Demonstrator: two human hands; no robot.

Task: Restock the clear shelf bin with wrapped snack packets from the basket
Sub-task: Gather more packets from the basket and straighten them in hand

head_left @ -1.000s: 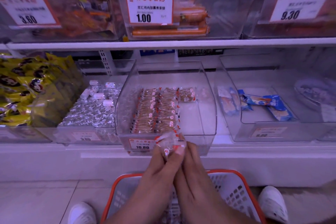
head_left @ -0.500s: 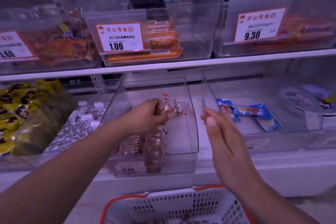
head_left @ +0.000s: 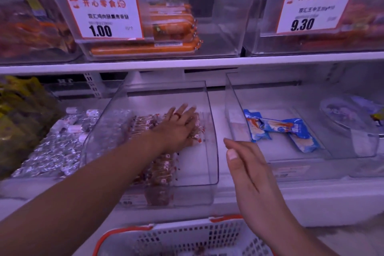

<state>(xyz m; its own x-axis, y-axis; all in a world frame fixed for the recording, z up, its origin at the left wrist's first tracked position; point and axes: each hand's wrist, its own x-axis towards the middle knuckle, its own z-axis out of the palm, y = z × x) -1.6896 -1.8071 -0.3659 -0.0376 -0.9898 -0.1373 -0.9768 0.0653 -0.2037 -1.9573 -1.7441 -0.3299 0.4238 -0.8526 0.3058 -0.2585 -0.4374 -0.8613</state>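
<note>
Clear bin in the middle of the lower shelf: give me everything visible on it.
The clear bin looks like transparent hard plastic with tall sloping side walls, a low front lip and an open top. It sits on the lower shelf between a tray of silver-wrapped sweets and a bin of blue packets. Rows of small wrapped snack packets cover its left part; the right part of the floor is bare. The left hand lies inside, fingers spread flat on the packets. A blurred label sits on the front.

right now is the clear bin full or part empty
Part empty: snack packets fill the left of the clear bin; bare floor shows on its right.
</note>
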